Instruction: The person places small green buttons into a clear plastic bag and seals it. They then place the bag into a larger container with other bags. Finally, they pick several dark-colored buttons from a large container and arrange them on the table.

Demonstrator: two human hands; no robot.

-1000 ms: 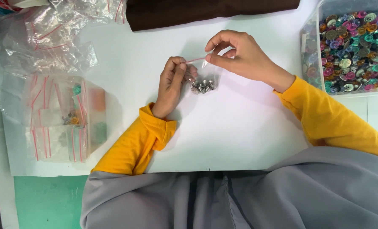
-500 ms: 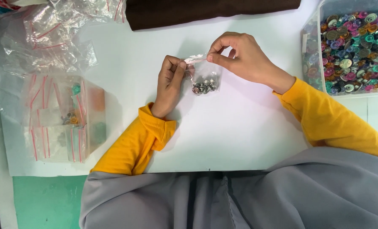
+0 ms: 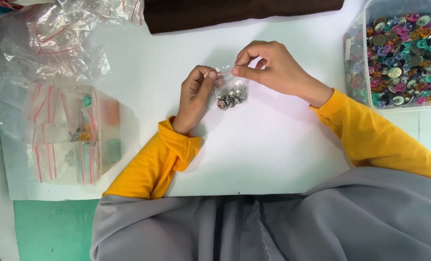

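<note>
A small clear zip bag (image 3: 230,92) with several silver round buttons inside hangs just above the white table (image 3: 273,154). My left hand (image 3: 196,94) pinches the bag's top edge at its left end. My right hand (image 3: 268,67) pinches the same top edge at its right end, thumb and forefinger pressed together. Both wrists wear yellow sleeves.
A clear box (image 3: 401,55) full of coloured buttons stands at the right edge. A pile of empty clear zip bags with red strips (image 3: 56,43) lies at the back left, and a clear tub (image 3: 75,133) beneath more bags. Dark brown cloth (image 3: 235,12) lies along the back.
My right hand has slid left along the bag's top edge toward my left hand. The bag with the buttons has stayed in place.
</note>
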